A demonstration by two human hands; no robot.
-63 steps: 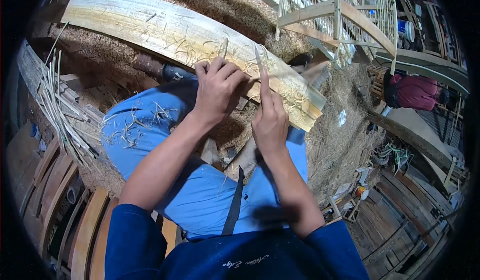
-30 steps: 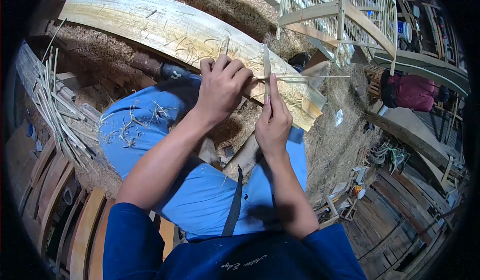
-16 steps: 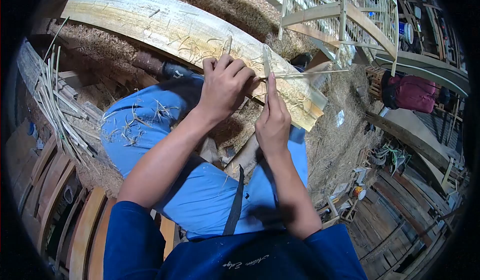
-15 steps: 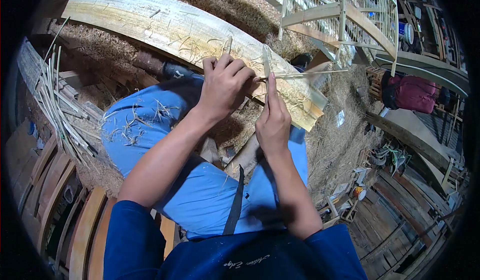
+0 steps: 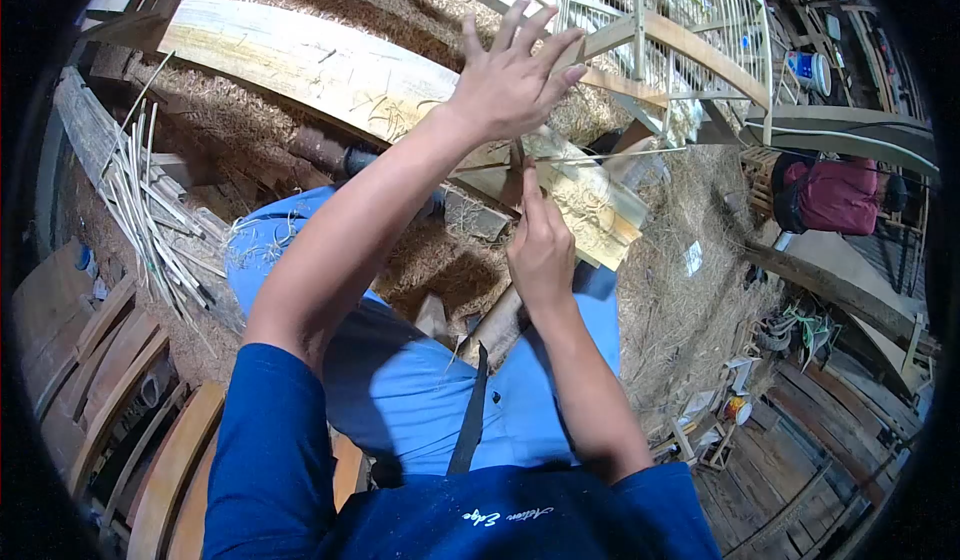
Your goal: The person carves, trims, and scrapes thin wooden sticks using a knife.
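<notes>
My left hand is raised over the long pale wooden board, its fingers spread and nothing in them. Below it, my right hand is closed around a knife, index finger stretched along it. Most of the blade is hidden behind my left hand. A thin bamboo strip lies crosswise under the knife and sticks out to the right past the board. Curly shavings cover the board's near end.
A bundle of thin strips lies to the left. At the upper right stands a slatted wooden cage. Curved wooden pieces are stacked at the lower left. A dark red bag and a white bucket are at the right.
My left hand has let go of the strip, moved up and to the right, and opened wide. My right hand stays nearly in place with the knife. The view has shifted slightly.
</notes>
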